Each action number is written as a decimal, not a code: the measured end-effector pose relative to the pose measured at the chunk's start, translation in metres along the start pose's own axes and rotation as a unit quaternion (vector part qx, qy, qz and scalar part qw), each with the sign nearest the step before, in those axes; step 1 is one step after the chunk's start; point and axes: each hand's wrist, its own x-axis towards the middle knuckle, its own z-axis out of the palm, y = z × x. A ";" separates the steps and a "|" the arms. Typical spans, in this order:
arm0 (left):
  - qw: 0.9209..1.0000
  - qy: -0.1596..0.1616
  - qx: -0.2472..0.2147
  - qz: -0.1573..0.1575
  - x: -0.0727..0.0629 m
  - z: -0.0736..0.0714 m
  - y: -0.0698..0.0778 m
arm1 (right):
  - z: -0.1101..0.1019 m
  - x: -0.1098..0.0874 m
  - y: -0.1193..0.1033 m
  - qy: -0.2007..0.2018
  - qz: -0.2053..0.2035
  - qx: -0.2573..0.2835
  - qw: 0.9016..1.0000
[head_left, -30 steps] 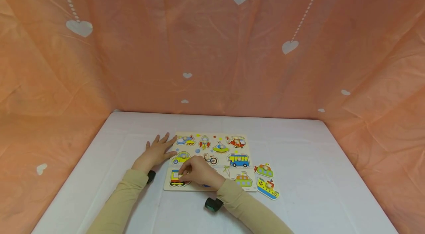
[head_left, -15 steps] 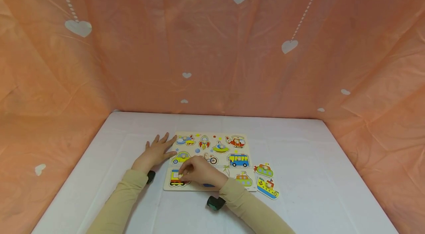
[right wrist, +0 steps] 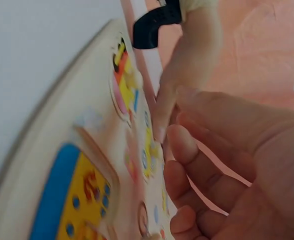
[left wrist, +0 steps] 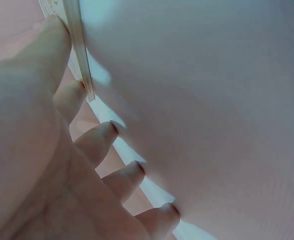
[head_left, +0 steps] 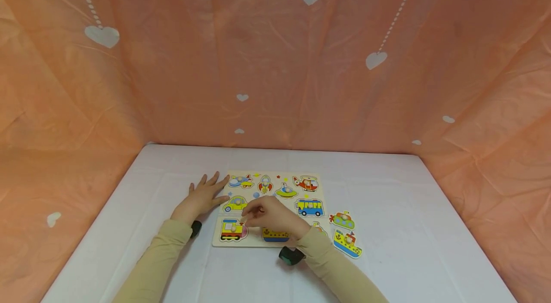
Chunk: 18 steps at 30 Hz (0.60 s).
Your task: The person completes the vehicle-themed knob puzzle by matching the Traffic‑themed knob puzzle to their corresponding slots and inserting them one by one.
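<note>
A wooden knob puzzle board (head_left: 254, 244) lies flat on the white table. My left hand (head_left: 202, 201) has its fingers spread, the thumb and index fingertip touching the board's left edge, as the left wrist view also shows. My right hand (head_left: 271, 214) hovers over the lower middle of the board, fingers loosely bent, with nothing between them in the right wrist view. Just left of it the train piece (head_left: 227, 229) sits in its place, its knob uncovered. Below the right hand shows a boat picture (right wrist: 84, 200) in a recess; the hand and wrist partly cover it in the head view.
Two loose pieces, a submarine (head_left: 343, 220) and a boat (head_left: 347, 244), lie on the table beside the board's right edge. Several other vehicle pieces, including a bus (head_left: 309, 208) and a helicopter (head_left: 306, 184), sit in the board. Orange cloth (head_left: 275, 78) hangs behind.
My right hand has let go of the train piece's knob and moved right, uncovering the whole train and more of the boat picture. The left hand has stayed put.
</note>
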 end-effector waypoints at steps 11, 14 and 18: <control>1.000 0.001 -0.002 0.006 0.000 0.000 0.000 | -0.027 -0.022 0.009 0.035 0.026 -0.016 0.999; 1.000 0.000 0.000 0.005 0.001 0.000 0.000 | -0.036 -0.029 0.011 0.046 0.024 -0.024 0.998; 1.000 -0.001 0.003 0.005 0.002 0.000 -0.001 | -0.046 -0.038 0.014 0.061 0.025 -0.029 0.997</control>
